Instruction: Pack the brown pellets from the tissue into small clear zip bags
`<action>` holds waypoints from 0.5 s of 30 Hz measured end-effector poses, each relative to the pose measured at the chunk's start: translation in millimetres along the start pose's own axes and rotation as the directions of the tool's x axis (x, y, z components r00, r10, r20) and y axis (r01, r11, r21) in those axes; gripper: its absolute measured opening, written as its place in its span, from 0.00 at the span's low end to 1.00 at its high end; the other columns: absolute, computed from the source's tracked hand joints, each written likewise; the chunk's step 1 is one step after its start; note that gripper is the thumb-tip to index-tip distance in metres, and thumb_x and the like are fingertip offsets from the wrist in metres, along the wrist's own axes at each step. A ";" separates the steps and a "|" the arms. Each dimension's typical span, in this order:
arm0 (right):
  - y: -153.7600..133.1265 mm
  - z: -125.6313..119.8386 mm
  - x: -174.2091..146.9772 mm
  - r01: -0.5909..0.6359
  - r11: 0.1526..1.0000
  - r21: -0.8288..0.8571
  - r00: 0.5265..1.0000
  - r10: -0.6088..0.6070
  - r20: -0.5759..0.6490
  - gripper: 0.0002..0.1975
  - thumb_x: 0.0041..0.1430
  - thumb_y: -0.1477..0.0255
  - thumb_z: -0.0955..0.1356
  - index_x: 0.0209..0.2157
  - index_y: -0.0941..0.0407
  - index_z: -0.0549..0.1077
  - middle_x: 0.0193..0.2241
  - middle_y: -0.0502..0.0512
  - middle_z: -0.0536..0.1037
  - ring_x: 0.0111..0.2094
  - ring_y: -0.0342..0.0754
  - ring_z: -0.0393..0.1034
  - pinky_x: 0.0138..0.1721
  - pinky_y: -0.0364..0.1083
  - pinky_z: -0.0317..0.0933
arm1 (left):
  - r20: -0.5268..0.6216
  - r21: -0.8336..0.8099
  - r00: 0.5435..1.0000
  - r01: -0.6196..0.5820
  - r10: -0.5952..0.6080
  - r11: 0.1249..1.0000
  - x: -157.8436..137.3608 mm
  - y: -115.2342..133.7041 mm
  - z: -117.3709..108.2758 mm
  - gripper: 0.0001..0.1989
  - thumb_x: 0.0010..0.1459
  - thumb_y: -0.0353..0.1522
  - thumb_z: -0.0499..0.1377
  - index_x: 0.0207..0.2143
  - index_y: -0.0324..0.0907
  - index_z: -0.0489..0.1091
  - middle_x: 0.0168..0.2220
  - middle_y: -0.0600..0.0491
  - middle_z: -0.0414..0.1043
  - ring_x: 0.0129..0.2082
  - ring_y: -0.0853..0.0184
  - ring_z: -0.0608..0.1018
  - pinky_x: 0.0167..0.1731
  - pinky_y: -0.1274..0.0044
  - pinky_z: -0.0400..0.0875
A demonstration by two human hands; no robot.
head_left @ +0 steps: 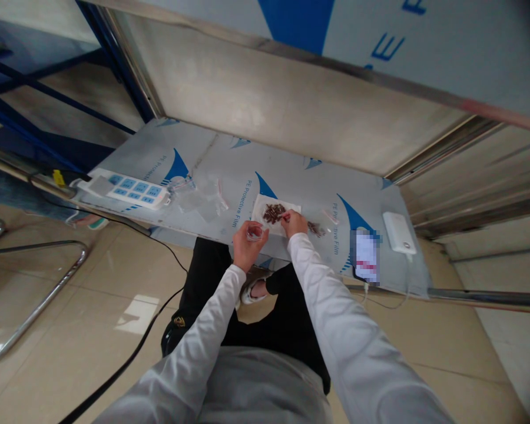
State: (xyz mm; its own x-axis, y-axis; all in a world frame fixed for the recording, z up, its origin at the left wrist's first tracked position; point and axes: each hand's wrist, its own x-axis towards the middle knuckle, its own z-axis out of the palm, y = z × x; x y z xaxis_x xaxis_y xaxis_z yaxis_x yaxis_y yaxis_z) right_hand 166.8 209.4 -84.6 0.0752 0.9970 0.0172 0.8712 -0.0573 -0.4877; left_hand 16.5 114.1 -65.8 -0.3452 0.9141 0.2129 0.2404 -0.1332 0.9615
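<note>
My left hand (245, 242) is closed around a small clear plastic bag (255, 234) near the front edge of the shelf. Just right of it, my right hand (295, 223) reaches over a white sheet (259, 206), thumb and fingers pinched together. On that sheet lies a heap of small brown metallic pieces (272, 212), perhaps screws; they are too small to tell. The right fingertips are at the heap's right edge, and what they pinch is too small to make out. Beyond the right hand lies a clear bag with similar dark pieces (315, 229).
Several clear plastic bags (198, 197) lie left of the sheet, beside a white power strip (132, 189). A phone (365, 256) and a white power bank (398, 232) with cables lie at the right. An upper shelf (380, 35) overhangs. A black cable (150, 330) crosses the floor.
</note>
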 end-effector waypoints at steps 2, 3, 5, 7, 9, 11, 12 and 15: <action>-3.9 -5.5 -1.4 -0.003 1.000 0.014 1.000 0.003 -0.026 0.06 0.47 0.78 0.68 0.28 0.55 0.75 0.28 0.53 0.79 0.32 0.48 0.73 0.39 0.46 0.64 | 0.002 0.003 1.000 -0.004 0.004 1.000 -0.3 0.5 0.2 0.09 0.48 0.34 0.63 0.32 0.41 0.68 0.23 0.58 0.69 0.24 0.72 0.72 0.31 0.78 0.66; -7.2 -10.1 -4.6 0.001 1.000 0.025 0.999 0.000 -0.039 0.05 0.47 0.78 0.68 0.29 0.56 0.74 0.28 0.54 0.79 0.32 0.48 0.73 0.39 0.46 0.64 | 0.001 0.004 1.000 -0.006 0.006 1.000 -0.4 0.8 0.4 0.09 0.48 0.34 0.63 0.32 0.41 0.68 0.23 0.58 0.69 0.24 0.72 0.72 0.31 0.78 0.66; -17.1 -23.1 -17.9 0.021 0.998 0.061 0.998 -0.017 -0.068 0.05 0.50 0.75 0.68 0.32 0.56 0.74 0.30 0.54 0.79 0.31 0.47 0.72 0.38 0.46 0.64 | 0.009 0.006 1.000 -0.013 0.013 1.000 -0.5 1.4 1.2 0.10 0.48 0.34 0.63 0.33 0.41 0.68 0.23 0.58 0.69 0.24 0.72 0.72 0.31 0.78 0.66; -30.9 -39.7 -39.9 0.094 0.985 0.146 0.991 -0.079 -0.111 0.07 0.53 0.71 0.67 0.35 0.56 0.74 0.32 0.53 0.79 0.30 0.45 0.72 0.36 0.44 0.64 | 0.028 0.006 0.999 -0.020 0.020 1.000 -0.6 2.9 2.5 0.10 0.48 0.34 0.63 0.33 0.41 0.68 0.23 0.57 0.70 0.24 0.71 0.72 0.31 0.78 0.66; -45.9 -56.3 -64.7 0.244 0.932 0.269 0.966 -0.211 -0.147 0.08 0.53 0.69 0.68 0.37 0.55 0.74 0.33 0.51 0.79 0.30 0.45 0.71 0.32 0.43 0.64 | 0.062 0.012 0.997 -0.037 0.036 0.999 -1.0 6.1 4.2 0.11 0.48 0.34 0.63 0.34 0.41 0.68 0.25 0.56 0.71 0.25 0.71 0.73 0.30 0.79 0.66; -58.3 -68.9 -84.2 0.369 0.874 0.317 0.930 -0.349 -0.119 0.08 0.52 0.71 0.69 0.37 0.54 0.74 0.32 0.51 0.79 0.29 0.44 0.71 0.33 0.43 0.64 | 0.094 0.030 0.994 -0.059 0.056 0.998 -1.9 11.2 6.3 0.10 0.48 0.32 0.63 0.33 0.41 0.68 0.26 0.55 0.73 0.26 0.70 0.73 0.30 0.78 0.65; -62.6 -73.2 -90.2 0.404 0.860 0.310 0.914 -0.396 -0.091 0.08 0.52 0.72 0.69 0.37 0.54 0.75 0.31 0.51 0.79 0.29 0.45 0.71 0.34 0.43 0.64 | 0.110 0.040 0.992 -0.071 0.066 0.997 -2.6 14.1 7.3 0.09 0.48 0.32 0.62 0.33 0.41 0.68 0.27 0.55 0.73 0.27 0.69 0.74 0.30 0.78 0.65; -66.6 -79.7 -94.8 0.446 0.863 0.239 0.890 -0.455 -0.018 0.09 0.54 0.73 0.69 0.39 0.54 0.75 0.29 0.52 0.79 0.32 0.47 0.71 0.37 0.46 0.65 | 0.145 0.046 0.985 -0.103 0.095 0.994 -5.0 22.7 9.6 0.07 0.47 0.29 0.61 0.31 0.41 0.67 0.27 0.54 0.73 0.28 0.68 0.74 0.30 0.78 0.65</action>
State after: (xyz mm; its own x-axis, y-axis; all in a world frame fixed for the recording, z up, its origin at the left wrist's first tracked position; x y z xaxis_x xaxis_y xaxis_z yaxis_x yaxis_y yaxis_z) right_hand 140.3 114.6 15.9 -0.3206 0.9128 0.2531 0.6694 0.4074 -0.6213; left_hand 32.4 110.1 -46.6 -0.1856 0.9431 0.2758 0.3164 -0.2084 0.9254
